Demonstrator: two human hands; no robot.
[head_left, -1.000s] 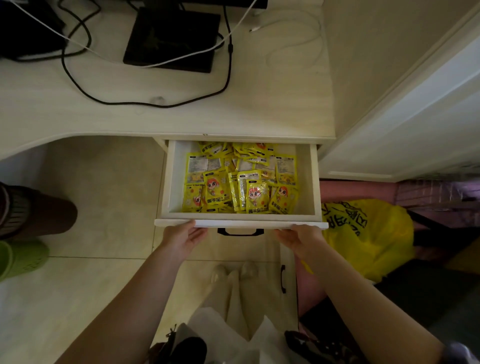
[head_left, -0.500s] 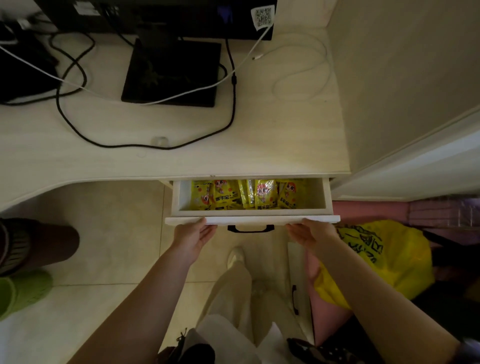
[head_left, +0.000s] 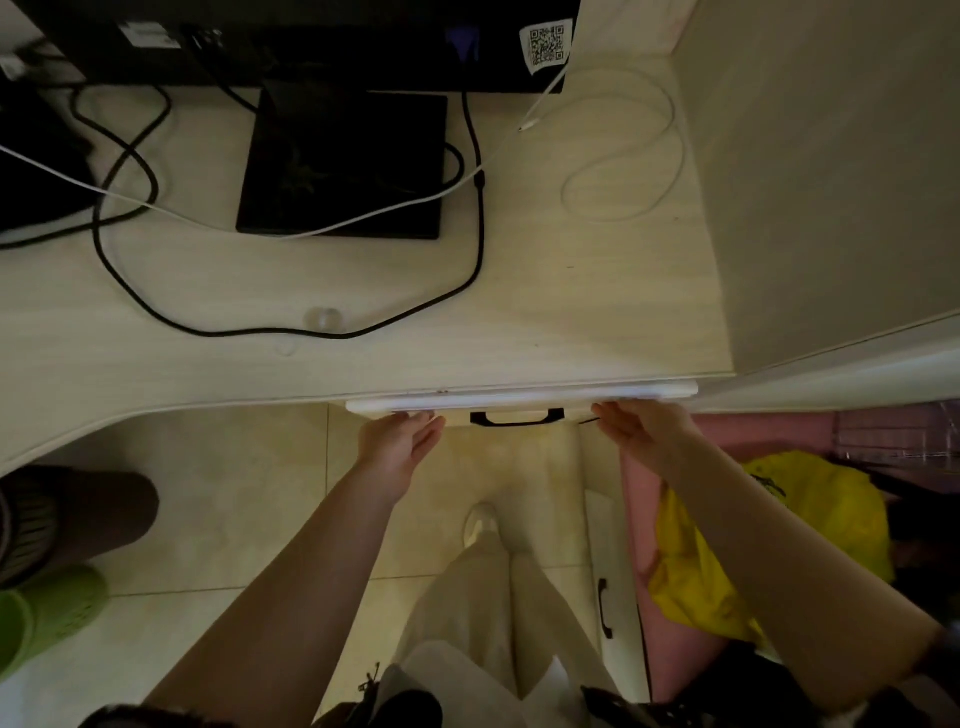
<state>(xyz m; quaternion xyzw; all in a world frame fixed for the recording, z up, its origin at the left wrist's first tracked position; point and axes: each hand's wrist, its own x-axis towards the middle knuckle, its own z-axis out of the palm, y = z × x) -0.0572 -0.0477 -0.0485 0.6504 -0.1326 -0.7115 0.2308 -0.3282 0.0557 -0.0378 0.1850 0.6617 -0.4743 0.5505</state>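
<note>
drawer (head_left: 519, 402) shut under the counter (head_left: 571, 312) at 12 o'clock, left grip (head_left: 400, 441) and right grip (head_left: 641, 434) spread flat against its front, black handle (head_left: 517, 418) between them

The drawer (head_left: 519, 402) sits under the desk (head_left: 571, 312) edge, with the left hand (head_left: 400, 441) and right hand (head_left: 641, 434) at its front and its handle (head_left: 517, 417) between them. Beyond the hands, a monitor base (head_left: 343, 166) and cables (head_left: 480, 234) lie on the desk. A bag (head_left: 810, 519) lies right of the right hand.

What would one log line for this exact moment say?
drawer: pushed in under desk | left hand: flat against drawer front | right hand: flat against drawer front | black handle: untouched
</note>
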